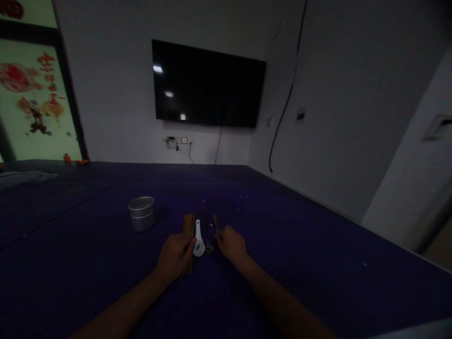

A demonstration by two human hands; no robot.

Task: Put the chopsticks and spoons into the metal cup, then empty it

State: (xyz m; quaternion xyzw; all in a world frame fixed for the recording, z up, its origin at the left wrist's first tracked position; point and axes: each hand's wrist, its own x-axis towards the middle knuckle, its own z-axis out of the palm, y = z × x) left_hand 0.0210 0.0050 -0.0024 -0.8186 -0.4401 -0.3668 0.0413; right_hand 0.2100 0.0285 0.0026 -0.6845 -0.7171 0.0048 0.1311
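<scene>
My left hand (174,254) lies across a bundle of several wooden chopsticks (188,225), with its fingers curled. Its thumb and fingertips meet at the left edge of a white soup spoon (199,246) with a blue mark in the bowl; whether they grip it is unclear. Right of that spoon lies a metal spoon (208,249), its thin dark handle pointing away from me. My right hand (231,242) is closed on a metal utensil (216,221); only its handle end shows, so its kind is hidden. These things lie side by side.
A grey metal cup (141,216) stands open-topped to the left on the dark blue surface (300,263). White scraps dot this surface. Clear plastic (26,177) and small orange objects (82,162) are at the far left. A television (208,84) hangs on the wall.
</scene>
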